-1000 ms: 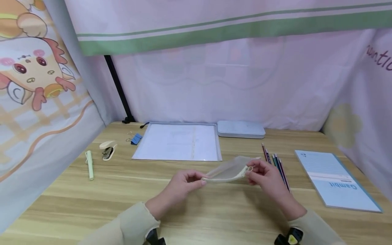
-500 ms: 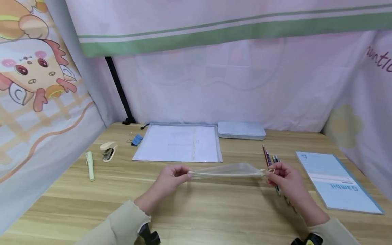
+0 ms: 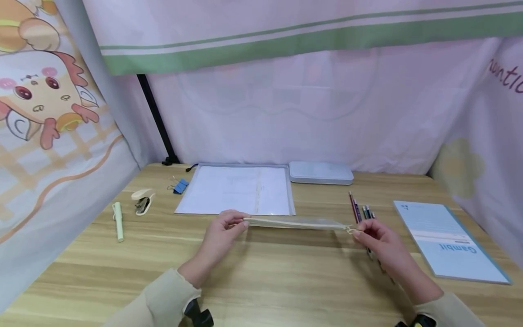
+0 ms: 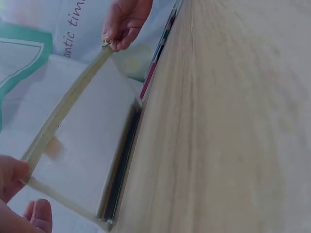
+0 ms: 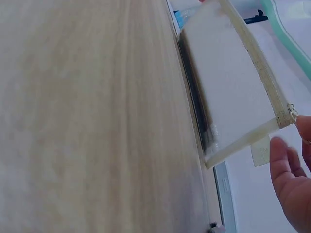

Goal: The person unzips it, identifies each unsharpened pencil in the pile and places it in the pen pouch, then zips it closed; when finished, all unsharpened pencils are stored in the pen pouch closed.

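Two hands stretch our mesh zipper pouch (image 3: 296,222) taut over the counter (image 3: 261,281): left hand (image 3: 220,236) pinching its end, right hand (image 3: 377,238) pinching the zipper pull (image 3: 349,230), zip apparently shut; next we judge, lay it down.

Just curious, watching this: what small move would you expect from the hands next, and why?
Probably lowering the pouch onto the table. The right hand pinches the zipper pull at the pouch's end, the left hand grips the other end, and the zipper looks fully drawn.

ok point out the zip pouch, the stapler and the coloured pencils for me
zip pouch (image 3: 296,222), head view, on the middle of its zipper edge, stretched between both hands
stapler (image 3: 142,201), head view, on its cream body at the table's left
coloured pencils (image 3: 358,210), head view, on the shafts above the right hand
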{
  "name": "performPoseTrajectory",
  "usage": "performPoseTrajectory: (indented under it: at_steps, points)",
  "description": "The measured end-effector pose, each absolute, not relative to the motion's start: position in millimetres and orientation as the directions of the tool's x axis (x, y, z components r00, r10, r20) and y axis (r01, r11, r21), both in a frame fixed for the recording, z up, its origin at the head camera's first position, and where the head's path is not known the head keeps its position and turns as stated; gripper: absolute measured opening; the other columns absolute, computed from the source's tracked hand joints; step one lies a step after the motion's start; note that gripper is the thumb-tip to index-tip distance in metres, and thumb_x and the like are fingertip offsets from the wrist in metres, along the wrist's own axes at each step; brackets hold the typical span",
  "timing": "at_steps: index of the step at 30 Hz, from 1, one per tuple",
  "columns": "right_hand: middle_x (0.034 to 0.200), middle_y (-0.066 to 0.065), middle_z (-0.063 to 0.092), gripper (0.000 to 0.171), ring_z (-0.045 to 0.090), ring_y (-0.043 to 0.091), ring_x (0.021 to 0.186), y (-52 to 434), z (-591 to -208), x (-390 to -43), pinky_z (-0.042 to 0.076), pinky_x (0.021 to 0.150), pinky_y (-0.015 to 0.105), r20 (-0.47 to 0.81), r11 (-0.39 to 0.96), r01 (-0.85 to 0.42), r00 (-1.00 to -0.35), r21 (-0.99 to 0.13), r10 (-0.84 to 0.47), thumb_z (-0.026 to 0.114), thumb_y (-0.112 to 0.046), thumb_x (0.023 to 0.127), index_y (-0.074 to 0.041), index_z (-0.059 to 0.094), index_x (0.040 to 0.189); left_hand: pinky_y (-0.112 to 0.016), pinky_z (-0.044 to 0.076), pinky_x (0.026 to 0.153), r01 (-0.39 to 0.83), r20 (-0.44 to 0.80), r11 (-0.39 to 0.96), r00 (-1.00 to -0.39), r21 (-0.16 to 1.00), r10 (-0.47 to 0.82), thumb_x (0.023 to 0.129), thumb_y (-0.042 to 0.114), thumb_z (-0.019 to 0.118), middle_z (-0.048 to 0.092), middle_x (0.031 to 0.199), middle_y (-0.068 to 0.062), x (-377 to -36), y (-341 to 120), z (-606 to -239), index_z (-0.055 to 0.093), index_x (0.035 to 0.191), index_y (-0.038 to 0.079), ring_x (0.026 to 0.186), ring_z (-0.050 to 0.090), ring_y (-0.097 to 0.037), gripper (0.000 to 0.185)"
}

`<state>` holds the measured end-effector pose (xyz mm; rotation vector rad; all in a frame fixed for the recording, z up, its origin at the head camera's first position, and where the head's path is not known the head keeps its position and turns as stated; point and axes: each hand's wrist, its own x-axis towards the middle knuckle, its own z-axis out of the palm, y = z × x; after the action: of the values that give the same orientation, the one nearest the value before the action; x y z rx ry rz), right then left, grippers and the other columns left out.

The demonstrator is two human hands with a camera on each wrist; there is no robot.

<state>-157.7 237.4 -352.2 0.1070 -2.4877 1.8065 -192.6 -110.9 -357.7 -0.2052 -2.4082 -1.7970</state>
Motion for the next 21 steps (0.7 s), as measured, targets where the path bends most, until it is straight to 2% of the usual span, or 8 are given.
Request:
performPoseTrajectory:
  at_steps: [3,5,9,11,13,16,19,21]
  points:
    - [0.11,0.005,0.056,0.015,0.054,0.0,0.093,234.7,-352.7,-155.4,0.05,0.074,0.019,0.107,0.288,-0.12,-0.992,-0.95,-0.06,0.057,-0.016,0.092,-0.002,0.051,0.087,-0.02,0.048,0.075,0.135,0.14,0.258,-0.99,0.957,-0.002,0.083,0.005,0.065,0.064,0.098,-0.008,-191.0,-111.7,-356.3,0.068,0.102,0.002,0.086,0.059,-0.011,0.019]
    - [0.112,0.003,0.057,0.014,0.055,-0.001,0.096,232.7,-354.2,-154.7,0.049,0.075,0.018,0.098,0.24,-0.116,-0.991,-0.964,-0.086,0.056,-0.014,0.092,-0.003,0.051,0.086,-0.019,0.049,0.073,0.094,0.103,0.242,-0.994,0.966,-0.027,0.084,0.005,0.064,0.066,0.098,-0.01,-189.8,-111.5,-355.8,0.066,0.105,0.001,0.087,0.06,-0.013,0.021]
    - [0.1,-0.004,0.061,0.007,0.061,0.003,0.092,228.6,-358.3,-154.2,0.051,0.078,0.017,0.043,0.062,-0.05,-0.992,-0.997,-0.115,0.053,-0.007,0.093,-0.005,0.052,0.086,-0.018,0.051,0.077,0.038,0.049,0.184,-0.997,0.982,-0.056,0.082,0.004,0.066,0.064,0.107,-0.016,-187.7,-109.3,-357.3,0.062,0.112,-0.002,0.095,0.061,-0.017,0.031]
    - [0.091,-0.006,0.062,0.006,0.062,0.005,0.088,226.5,-359.6,-154.3,0.051,0.078,0.018,0.002,0.016,-0.004,-0.995,-1.0,-0.098,0.053,-0.005,0.092,-0.008,0.054,0.086,-0.019,0.051,0.078,0.011,0.018,0.131,-0.999,0.991,-0.051,0.081,0.003,0.066,0.062,0.11,-0.019,-186.4,-107.6,-358.7,0.059,0.116,-0.005,0.096,0.061,-0.017,0.036]
    - [0.088,-0.007,0.063,0.003,0.062,0.005,0.086,224.8,-360.6,-154.7,0.051,0.077,0.018,-0.038,0.029,0.036,-0.996,-0.999,-0.077,0.055,-0.005,0.09,-0.008,0.056,0.091,-0.019,0.052,0.078,-0.017,-0.013,0.079,-0.999,0.997,-0.046,0.08,0.003,0.067,0.062,0.11,-0.02,-185.5,-106.5,-360.4,0.058,0.117,-0.006,0.094,0.061,-0.016,0.039]
    - [0.09,-0.007,0.064,0.023,0.06,0.004,0.085,222.1,-362.5,-155.9,0.051,0.076,0.019,-0.089,0.1,0.083,-0.995,-0.991,-0.05,0.061,-0.006,0.086,0.0,0.055,0.107,-0.024,0.052,0.08,-0.037,-0.036,0.038,-0.999,0.999,-0.028,0.08,0.001,0.067,0.063,0.108,-0.02,-184.9,-106.6,-363.6,0.058,0.116,-0.007,0.092,0.062,-0.015,0.038]
    - [0.099,0.001,0.062,0.049,0.058,0.005,0.087,220.2,-365.8,-157.2,0.05,0.077,0.019,-0.114,0.182,0.101,-0.992,-0.978,-0.062,0.065,-0.005,0.081,0.011,0.045,0.123,-0.03,0.053,0.081,-0.054,-0.055,0.064,-0.998,0.996,0.008,0.08,0.003,0.067,0.064,0.107,-0.02,-183.6,-107.8,-366.3,0.061,0.113,-0.006,0.091,0.062,-0.016,0.035]
    - [0.103,0.006,0.061,0.061,0.057,0.006,0.088,219.5,-367.9,-157.6,0.05,0.077,0.019,-0.128,0.242,0.105,-0.988,-0.965,-0.081,0.069,-0.005,0.079,0.014,0.04,0.129,-0.033,0.053,0.08,-0.066,-0.069,0.091,-0.997,0.994,0.03,0.08,0.004,0.068,0.064,0.107,-0.02,-182.9,-109.0,-367.6,0.061,0.113,-0.006,0.091,0.062,-0.017,0.035]
